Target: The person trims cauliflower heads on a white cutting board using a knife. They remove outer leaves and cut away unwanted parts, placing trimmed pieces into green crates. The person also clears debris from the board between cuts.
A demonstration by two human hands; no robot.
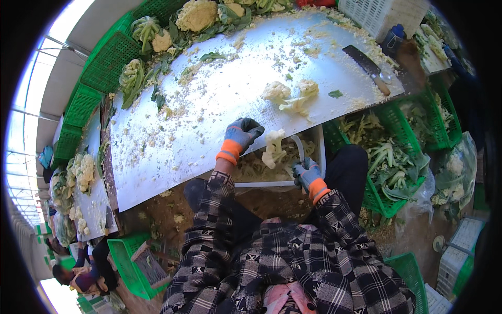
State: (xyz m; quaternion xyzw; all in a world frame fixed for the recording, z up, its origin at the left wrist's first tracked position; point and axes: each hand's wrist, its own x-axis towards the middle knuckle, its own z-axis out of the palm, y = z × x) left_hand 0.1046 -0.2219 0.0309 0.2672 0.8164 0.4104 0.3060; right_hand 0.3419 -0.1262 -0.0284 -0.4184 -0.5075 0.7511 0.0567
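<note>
My left hand [244, 134], in a grey glove with an orange cuff, is over the near edge of the metal-topped table [219, 102]. Its fingers are curled, and whether anything is inside them is hidden. My right hand [308, 172], gloved alike, grips a knife with a curved pale blade [299, 146]. Between the hands, a cauliflower floret [273, 149] shows above a white crate [266, 184] of cut florets at my knees; I cannot tell if it touches anything. Farther up the tabletop lie joined cauliflower pieces [292, 96].
A cleaver [366, 66] lies at the table's right end. Whole cauliflowers [197, 15] and green crates [111, 59] line the far side. To my right stands a green crate of leaves and stalks [392, 168] beside a plastic bag of cauliflower [455, 172]. Another person [84, 274] is at lower left.
</note>
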